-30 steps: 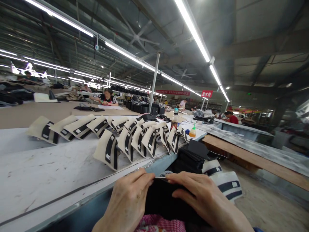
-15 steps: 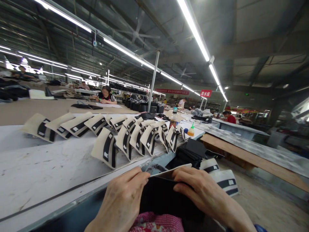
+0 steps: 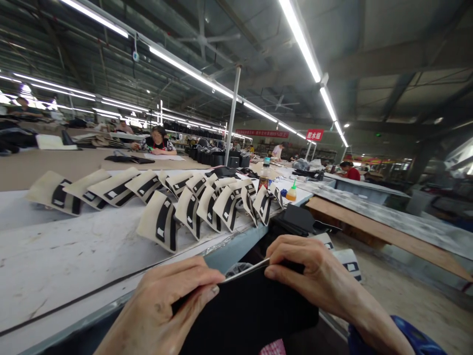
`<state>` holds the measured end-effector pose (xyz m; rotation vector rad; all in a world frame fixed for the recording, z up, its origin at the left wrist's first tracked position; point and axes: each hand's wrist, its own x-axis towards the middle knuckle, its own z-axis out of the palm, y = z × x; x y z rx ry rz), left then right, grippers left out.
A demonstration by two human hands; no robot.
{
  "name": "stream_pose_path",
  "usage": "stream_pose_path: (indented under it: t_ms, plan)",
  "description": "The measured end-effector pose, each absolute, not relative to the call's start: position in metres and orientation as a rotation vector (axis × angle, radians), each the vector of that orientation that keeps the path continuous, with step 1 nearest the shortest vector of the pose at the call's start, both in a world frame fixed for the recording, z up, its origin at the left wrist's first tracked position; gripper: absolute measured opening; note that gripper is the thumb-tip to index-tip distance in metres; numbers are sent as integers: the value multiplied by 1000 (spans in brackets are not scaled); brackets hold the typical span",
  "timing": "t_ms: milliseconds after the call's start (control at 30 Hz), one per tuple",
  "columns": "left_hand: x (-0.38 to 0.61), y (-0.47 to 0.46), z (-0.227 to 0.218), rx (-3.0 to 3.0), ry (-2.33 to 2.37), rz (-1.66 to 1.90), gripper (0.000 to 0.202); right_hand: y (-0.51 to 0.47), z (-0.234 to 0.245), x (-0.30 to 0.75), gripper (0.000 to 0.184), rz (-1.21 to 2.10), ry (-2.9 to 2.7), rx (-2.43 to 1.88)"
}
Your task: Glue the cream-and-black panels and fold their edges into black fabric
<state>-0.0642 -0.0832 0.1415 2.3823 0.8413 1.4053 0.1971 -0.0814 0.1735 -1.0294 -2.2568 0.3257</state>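
A black panel with a thin white edge [image 3: 251, 305] is stretched between my two hands, low in front of me. My left hand [image 3: 170, 296] pinches its upper edge on the left, thumb below and fingers above. On the right, my right hand [image 3: 303, 266] grips the same edge between thumb and curled fingers. Beyond my hands, curved cream pieces with black strips [image 3: 158, 222] stand in rows on the white table [image 3: 92, 261]. Most of the panel's far face is hidden from me.
Black pieces [image 3: 295, 219] are stacked beyond my right hand, with more cream pieces [image 3: 347, 261] beside them. A bottle with a blue cap [image 3: 264, 173] and a small yellow glue bottle [image 3: 291, 192] stand at the table's far end. A co-worker [image 3: 159, 143] sits at a table behind.
My left hand has moved left and down along the edge, and the panel now spreads wider and covers more of the checked cloth in my lap. The right hand has risen slightly.
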Motion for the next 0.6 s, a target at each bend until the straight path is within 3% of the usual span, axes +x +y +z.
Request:
stream_pose_path:
  t_ms: [600]
  plan:
    - [-68,-82,131,2336,836,1361,25,-80,166,188,19,139,-2240,-1169]
